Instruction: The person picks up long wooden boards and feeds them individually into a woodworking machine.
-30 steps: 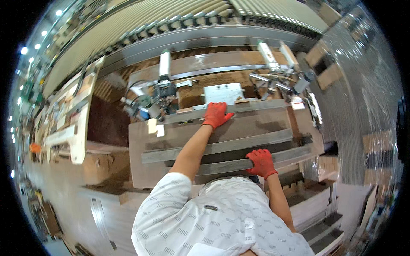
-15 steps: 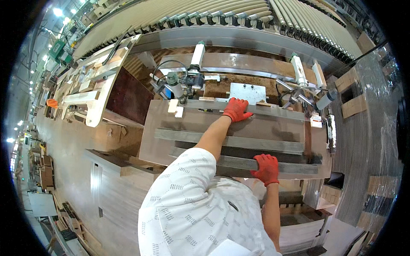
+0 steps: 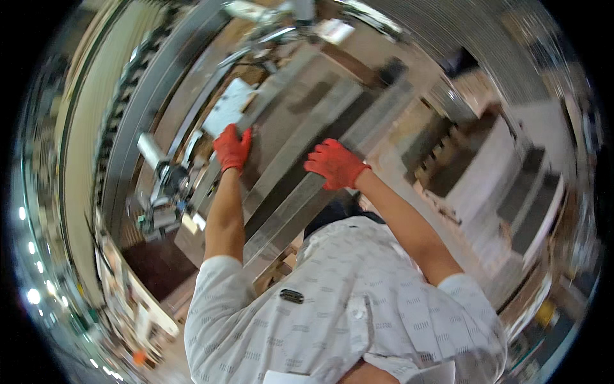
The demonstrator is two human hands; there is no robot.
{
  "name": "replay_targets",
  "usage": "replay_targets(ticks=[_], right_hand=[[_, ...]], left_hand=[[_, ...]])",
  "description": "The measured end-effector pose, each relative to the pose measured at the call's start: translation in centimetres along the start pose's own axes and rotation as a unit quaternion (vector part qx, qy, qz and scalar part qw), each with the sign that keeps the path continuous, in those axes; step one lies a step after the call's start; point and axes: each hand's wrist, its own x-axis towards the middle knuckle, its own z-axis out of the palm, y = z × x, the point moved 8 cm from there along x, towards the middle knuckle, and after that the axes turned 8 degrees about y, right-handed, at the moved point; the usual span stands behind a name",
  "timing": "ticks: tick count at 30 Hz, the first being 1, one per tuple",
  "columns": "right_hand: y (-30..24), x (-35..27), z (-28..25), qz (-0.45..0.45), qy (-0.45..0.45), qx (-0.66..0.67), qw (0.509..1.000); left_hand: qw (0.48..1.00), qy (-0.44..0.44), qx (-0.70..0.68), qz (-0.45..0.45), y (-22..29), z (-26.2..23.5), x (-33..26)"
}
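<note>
Two red-gloved hands are pressing on a long brown panel (image 3: 300, 121) lying across the workbench: the left hand (image 3: 232, 147) is resting flat at its far edge, the right hand (image 3: 335, 162) is curling over a near rail. The panel is appearing stiff and heavy, best taken by its long edges.

One pale sheet and some boxes, all blurred

A white, roughly rectangular paper sheet (image 3: 228, 105) lay tilted on the brown panel, just above the red-gloved left hand (image 3: 232, 147) and nearly touching its fingertips; a smaller white label (image 3: 337, 29) sat near the top edge by the machinery; pale cardboard boxes (image 3: 511, 173) stood stacked at the right, well apart from the sheet; their markings were too blurred to make out.
</note>
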Motion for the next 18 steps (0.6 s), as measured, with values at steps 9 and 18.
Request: replay_targets(ticks=[9, 18], right_hand=[[1.3, -0.5, 2.2, 0.057, -0.042, -0.094, 0.993], [0.6, -1.2, 1.8, 0.02, 0.001, -0.101, 0.995]], left_hand=[[0.998, 0.036, 0.026, 0.051, 0.3, 3.5, 1.0], [0.998, 0.025, 0.042, 0.047, 0.0, 2.9, 1.5]])
